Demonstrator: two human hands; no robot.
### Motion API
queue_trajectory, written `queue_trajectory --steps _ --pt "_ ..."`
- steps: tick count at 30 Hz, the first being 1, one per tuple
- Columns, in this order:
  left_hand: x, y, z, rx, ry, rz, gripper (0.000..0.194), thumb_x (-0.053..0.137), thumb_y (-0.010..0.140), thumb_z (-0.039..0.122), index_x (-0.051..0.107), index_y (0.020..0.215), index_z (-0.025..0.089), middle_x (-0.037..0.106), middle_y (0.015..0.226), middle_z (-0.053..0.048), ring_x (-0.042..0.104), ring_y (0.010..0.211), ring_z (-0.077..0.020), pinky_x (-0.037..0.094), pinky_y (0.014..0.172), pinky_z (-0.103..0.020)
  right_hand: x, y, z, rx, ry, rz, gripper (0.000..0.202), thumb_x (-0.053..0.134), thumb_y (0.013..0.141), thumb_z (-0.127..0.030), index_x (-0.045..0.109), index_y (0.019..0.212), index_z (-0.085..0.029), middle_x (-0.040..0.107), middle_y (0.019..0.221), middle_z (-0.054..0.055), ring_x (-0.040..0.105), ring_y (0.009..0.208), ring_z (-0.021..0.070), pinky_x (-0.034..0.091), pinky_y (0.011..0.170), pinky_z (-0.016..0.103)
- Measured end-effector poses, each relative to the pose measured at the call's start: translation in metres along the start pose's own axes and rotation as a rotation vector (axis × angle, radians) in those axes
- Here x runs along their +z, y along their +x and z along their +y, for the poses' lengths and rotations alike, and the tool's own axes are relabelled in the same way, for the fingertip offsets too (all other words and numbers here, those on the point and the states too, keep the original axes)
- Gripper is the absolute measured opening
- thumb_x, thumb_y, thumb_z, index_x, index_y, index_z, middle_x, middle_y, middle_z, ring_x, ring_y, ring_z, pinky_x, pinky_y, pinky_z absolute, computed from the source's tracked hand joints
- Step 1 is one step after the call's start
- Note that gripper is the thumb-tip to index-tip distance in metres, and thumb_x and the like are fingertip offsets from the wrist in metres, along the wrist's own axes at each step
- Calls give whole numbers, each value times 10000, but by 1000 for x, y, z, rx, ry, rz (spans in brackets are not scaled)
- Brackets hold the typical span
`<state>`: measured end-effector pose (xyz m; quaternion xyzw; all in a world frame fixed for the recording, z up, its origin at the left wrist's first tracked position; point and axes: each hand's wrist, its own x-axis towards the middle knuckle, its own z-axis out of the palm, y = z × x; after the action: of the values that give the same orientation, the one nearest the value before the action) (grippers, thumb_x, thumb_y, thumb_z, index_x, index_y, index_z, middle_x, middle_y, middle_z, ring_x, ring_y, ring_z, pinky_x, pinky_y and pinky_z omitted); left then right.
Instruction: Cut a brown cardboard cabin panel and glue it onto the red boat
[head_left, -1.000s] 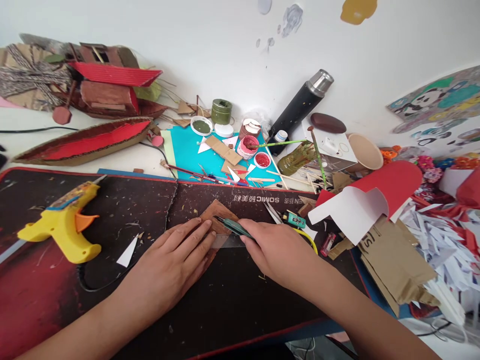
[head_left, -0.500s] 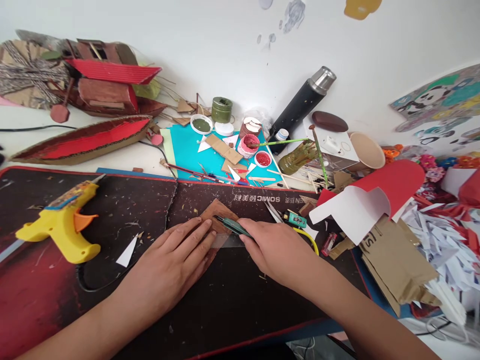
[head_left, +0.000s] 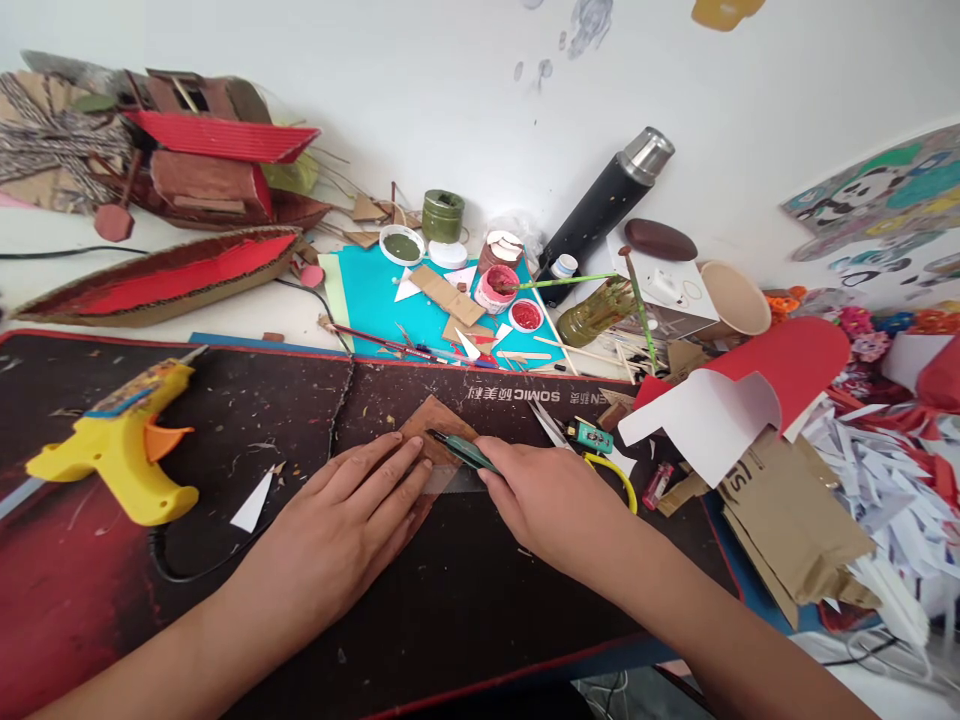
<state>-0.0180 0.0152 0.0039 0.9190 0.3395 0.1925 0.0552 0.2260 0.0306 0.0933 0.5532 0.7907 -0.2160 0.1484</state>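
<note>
My left hand (head_left: 356,510) lies flat with its fingers stretched out, pressing on a brown-painted piece of cardboard (head_left: 433,412) and a clear plastic strip, likely a ruler (head_left: 448,482). In my right hand (head_left: 559,495) is a green craft knife (head_left: 469,453), its tip resting on the cardboard close to my left fingertips. Part of the cardboard is hidden under my left hand. Just beyond my right hand lie scissors with yellow handles (head_left: 630,487) and a small green-labelled object (head_left: 592,437). All this rests on a dark desk mat (head_left: 480,610).
A yellow glue gun (head_left: 142,440) lies on the left, its cable trailing over the mat. Model boats (head_left: 161,280) stand at the back left. Open paint pots (head_left: 496,290) sit on blue paper (head_left: 360,285). A black flask (head_left: 600,205), red paper (head_left: 799,375) and cardboard sheets (head_left: 795,520) are rightward.
Almost nothing differs. Both hands, the knife and the cardboard keep their places; the view has shifted very slightly.
</note>
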Motion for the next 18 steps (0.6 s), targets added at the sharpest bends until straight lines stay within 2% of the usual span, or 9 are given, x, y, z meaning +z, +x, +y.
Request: queue_trajectory --steps 11,14,18 --pt "0 -1 1 10 18 -23 407 434 1074 246 654 1408 173 646 1499 -123 554 1416 -358 489 1118 -534 -26 10 -18 21 -149 -130 234 444 1062 -200 615 1220 -174 785 911 125 779 834 307 509 657 356" --pt "-1 1 0 32 39 -4 400 425 1075 238 668 1379 149 669 1466 -138 567 1400 -360 502 1094 -517 -25 11 -25 5 -181 -104 265 483 997 -118 624 1219 -156 772 852 128 777 781 300 527 621 345" --pt "-3 3 -2 54 72 7 391 433 1075 255 667 1371 152 688 1438 -138 592 1372 -351 515 1081 -507 -14 10 -28 -29 -234 -58 399 527 932 -58 594 1323 -105 762 881 150 772 745 288 543 575 329"
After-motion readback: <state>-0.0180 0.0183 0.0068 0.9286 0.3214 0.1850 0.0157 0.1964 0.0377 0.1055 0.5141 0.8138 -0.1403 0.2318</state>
